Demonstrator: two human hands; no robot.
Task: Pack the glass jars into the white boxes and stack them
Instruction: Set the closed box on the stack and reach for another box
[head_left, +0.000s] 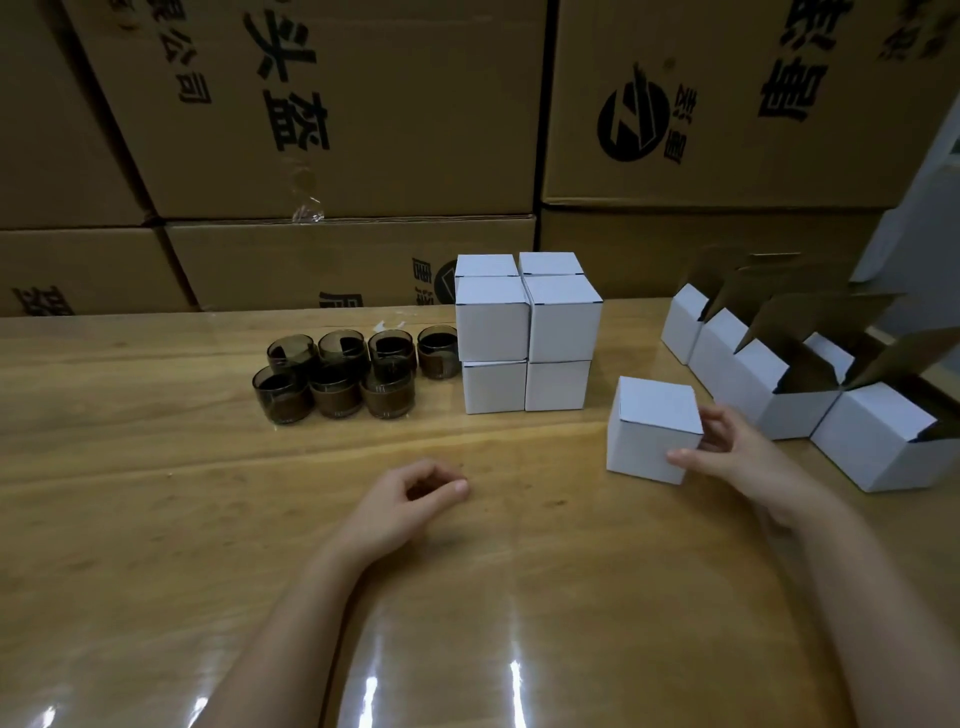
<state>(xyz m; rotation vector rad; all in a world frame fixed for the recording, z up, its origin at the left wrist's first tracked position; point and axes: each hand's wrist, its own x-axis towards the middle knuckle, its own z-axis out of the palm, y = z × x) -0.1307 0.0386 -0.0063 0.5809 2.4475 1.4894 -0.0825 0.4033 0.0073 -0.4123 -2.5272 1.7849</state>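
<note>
Several dark glass jars (353, 376) stand in two rows on the wooden table (156, 493), left of centre. Right of them, closed white boxes form a stack (527, 332) two high. A single closed white box (652, 428) sits on the table nearer to me. My right hand (727, 452) holds it at its right side, thumb on the front face and fingers behind. My left hand (415, 493) rests on the table left of that box, fingers loosely curled, holding nothing.
A row of open white boxes (769, 384) with raised brown flaps runs along the table's right side. Large printed cardboard cartons (337, 130) form a wall behind the table.
</note>
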